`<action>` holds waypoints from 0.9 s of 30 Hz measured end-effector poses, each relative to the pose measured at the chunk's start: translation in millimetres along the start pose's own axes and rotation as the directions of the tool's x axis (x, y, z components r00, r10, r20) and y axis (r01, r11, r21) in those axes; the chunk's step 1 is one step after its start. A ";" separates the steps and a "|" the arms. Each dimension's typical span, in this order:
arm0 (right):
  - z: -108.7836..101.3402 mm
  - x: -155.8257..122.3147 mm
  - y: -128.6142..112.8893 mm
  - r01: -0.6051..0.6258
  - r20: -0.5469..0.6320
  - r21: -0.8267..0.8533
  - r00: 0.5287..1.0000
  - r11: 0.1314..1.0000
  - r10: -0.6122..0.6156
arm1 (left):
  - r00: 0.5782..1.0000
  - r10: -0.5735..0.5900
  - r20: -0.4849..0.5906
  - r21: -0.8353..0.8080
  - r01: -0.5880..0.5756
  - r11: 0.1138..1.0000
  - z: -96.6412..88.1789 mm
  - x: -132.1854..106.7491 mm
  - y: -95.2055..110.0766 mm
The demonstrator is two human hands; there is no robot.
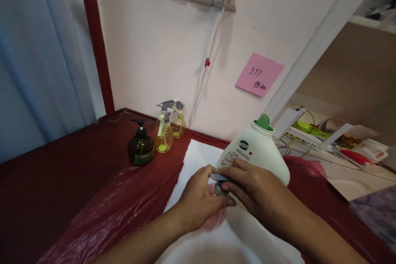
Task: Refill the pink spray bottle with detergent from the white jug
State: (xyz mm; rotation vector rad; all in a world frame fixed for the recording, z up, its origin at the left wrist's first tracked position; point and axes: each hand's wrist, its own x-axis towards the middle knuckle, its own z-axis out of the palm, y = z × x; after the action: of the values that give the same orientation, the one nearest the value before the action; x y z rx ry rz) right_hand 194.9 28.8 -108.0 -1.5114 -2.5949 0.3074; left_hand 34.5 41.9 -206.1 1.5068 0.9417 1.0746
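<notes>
Clearly, I had both hands low at the centre of the frame: my left hand [198,200] and my right hand [252,187] met at the foot of the white detergent jug [258,152], each grip curled around a small dark object [220,182] I could not make out. The jug stood on white paper [198,156] over the red worktop [62,181], cap off. I judged it stiff, smooth plastic, perhaps heavy with liquid and slippery, best held around its broad body.

A white jug [258,153] has a green spout. The desk [46,181] is dark red under white paper [198,159]. A pink note [259,74] bears black writing.
</notes>
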 end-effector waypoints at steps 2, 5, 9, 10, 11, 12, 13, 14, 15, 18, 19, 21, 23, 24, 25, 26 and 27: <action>0.5 -0.4 0.6 0.000 0.002 0.006 1.000 1.000 0.000 | 0.997 0.057 0.058 -0.018 -0.056 0.998 -6.5 2.1 -1.5; 1.0 -1.4 1.8 0.008 -0.004 0.022 1.000 1.000 -0.008 | 0.969 0.111 0.221 -0.033 -0.106 0.994 -19.1 4.7 -0.8; 0.3 -2.2 1.7 0.016 -0.005 0.026 1.000 1.000 -0.016 | 0.963 0.097 0.250 -0.043 -0.089 0.995 -20.6 3.7 5.2; 0.0 -2.2 1.3 0.013 0.003 0.022 1.000 1.000 -0.013 | 0.973 0.076 0.216 -0.051 -0.066 0.996 -17.5 2.9 6.4; -0.2 -2.2 0.8 0.009 0.011 0.014 1.000 1.000 -0.009 | 0.983 0.050 0.174 -0.056 -0.041 0.998 -13.7 2.3 7.2; -0.3 -2.1 0.4 0.003 0.018 0.005 1.000 1.000 -0.003 | 0.991 0.024 0.128 -0.056 -0.017 0.998 -9.7 1.8 7.3; -0.4 -2.0 -0.1 -0.002 0.022 -0.003 1.000 1.000 0.002 | 0.997 0.002 0.084 -0.047 0.002 0.999 -6.1 1.6 7.0; -0.4 -1.8 -0.5 -0.006 0.024 -0.008 1.000 1.000 0.006 | 0.999 -0.013 0.042 -0.029 0.014 0.999 -3.3 1.7 6.1; -0.4 -1.7 -0.7 -0.008 0.022 -0.009 1.000 1.000 0.008 | 1.000 -0.022 0.009 -0.007 0.022 1.000 -1.6 2.0 5.1; -0.2 -1.2 -0.6 -0.010 0.014 -0.003 1.000 1.000 0.010 | 1.000 0.004 0.008 0.016 -0.004 1.000 -4.9 4.2 2.4; -0.1 -1.2 -0.4 -0.007 0.015 -0.002 1.000 1.000 0.008 | 0.999 0.033 0.039 0.005 -0.033 0.999 -8.5 5.1 2.1; 0.2 -1.1 0.1 -0.005 0.016 0.004 1.000 1.000 0.005 | 0.987 0.093 0.133 -0.020 -0.091 0.996 -17.5 7.2 2.7; 0.7 -1.2 0.5 0.001 0.014 0.012 1.000 1.000 -0.002 | 0.963 0.126 0.238 -0.023 -0.124 0.992 -25.7 8.6 4.2; 1.0 -1.3 0.5 0.003 0.011 0.013 1.000 1.000 -0.004 | 0.952 0.133 0.276 -0.018 -0.133 0.991 -28.4 8.9 5.2; 1.3 -1.4 0.5 0.005 0.007 0.014 1.000 1.000 -0.005 | 0.945 0.137 0.296 -0.012 -0.139 0.990 -29.7 8.7 6.2; 1.5 -1.6 0.5 0.005 0.004 0.015 1.000 1.000 -0.006 | 0.945 0.135 0.298 -0.007 -0.139 0.990 -29.6 8.2 7.3; 1.7 -1.7 0.5 0.005 0.003 0.018 1.000 1.000 -0.005 | 0.950 0.128 0.285 -0.004 -0.132 0.991 -28.2 7.3 8.3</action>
State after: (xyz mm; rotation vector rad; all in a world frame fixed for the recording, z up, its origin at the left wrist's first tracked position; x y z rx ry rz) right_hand 195.9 27.4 -109.8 -1.4995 -2.5910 0.3316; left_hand 10.1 55.4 -194.4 1.7017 0.6580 0.9116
